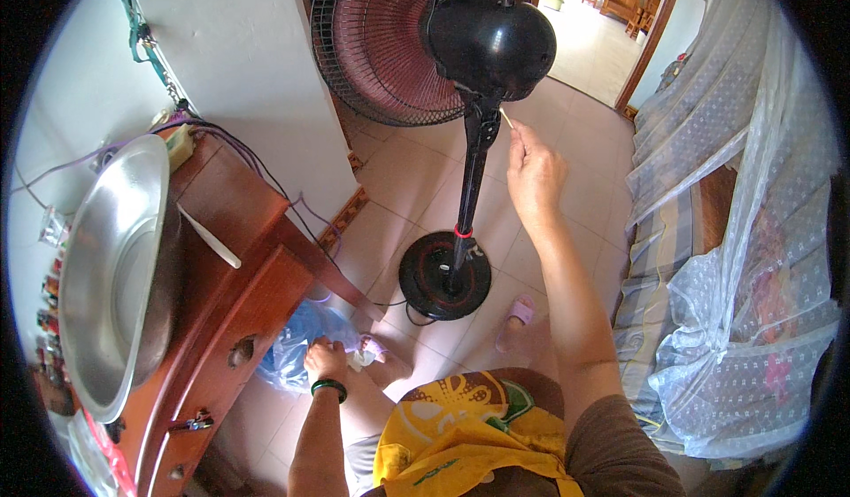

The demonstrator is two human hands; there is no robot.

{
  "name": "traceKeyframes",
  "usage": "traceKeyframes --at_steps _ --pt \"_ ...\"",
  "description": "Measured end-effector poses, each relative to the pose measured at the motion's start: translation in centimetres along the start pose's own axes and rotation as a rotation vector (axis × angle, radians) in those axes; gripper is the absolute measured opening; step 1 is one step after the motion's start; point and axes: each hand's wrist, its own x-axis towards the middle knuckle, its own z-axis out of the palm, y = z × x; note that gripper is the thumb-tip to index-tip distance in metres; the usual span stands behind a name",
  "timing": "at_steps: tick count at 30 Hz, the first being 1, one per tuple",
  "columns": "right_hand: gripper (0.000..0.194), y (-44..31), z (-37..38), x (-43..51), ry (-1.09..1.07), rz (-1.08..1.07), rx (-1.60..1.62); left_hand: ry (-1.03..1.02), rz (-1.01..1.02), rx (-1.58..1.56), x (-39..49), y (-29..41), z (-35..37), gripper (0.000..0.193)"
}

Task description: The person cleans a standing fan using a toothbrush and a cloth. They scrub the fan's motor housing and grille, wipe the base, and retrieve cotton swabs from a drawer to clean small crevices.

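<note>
A small pale stick (507,118), perhaps a cotton swab, is pinched between the thumb and fingers of my right hand (539,171). Its far tip reaches the neck of a black pedestal fan (488,42), just below the motor housing; whether it touches is hard to tell. The fan's grille (392,52) faces away to the left, and its round base (425,284) rests on the tiles. My left hand (325,362), with a dark green bangle (330,387) on the wrist, lies by my knee in front of a blue plastic bag (292,341). Its fingertips are hidden.
On the left, a reddish wooden cabinet (265,298) carries a large metal basin (113,271) and a white strip-like object (209,236). A black cable (385,303) runs to the fan base. A bed with mosquito netting (717,311) stands right. Beyond is a doorway (624,105).
</note>
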Motion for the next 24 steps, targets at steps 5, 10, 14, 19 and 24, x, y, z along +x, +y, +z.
traceKeyframes --at_steps 5,10,14,19,24 --pt "0.016 0.1 -0.4 -0.3 -0.070 -0.059 -0.015 -0.058 -0.033 0.020 0.0 0.0 -0.2 0.024" --pt "0.016 -0.2 -0.5 0.4 0.018 -0.044 -0.012 -0.044 -0.020 0.038 0.1 0.1 -0.1 0.024" --pt "0.014 -0.5 -0.5 0.3 -0.096 -0.059 -0.051 -0.032 -0.016 0.025 0.1 -0.1 0.1 0.024" --pt "0.018 -0.8 -0.9 -0.6 -0.040 -0.139 -0.026 -0.023 0.013 0.032 0.1 -0.2 0.2 0.024" --pt "0.014 -1.7 -0.2 -0.2 -0.113 -0.081 -0.034 -0.003 0.020 0.032 0.0 -0.1 0.1 0.024"
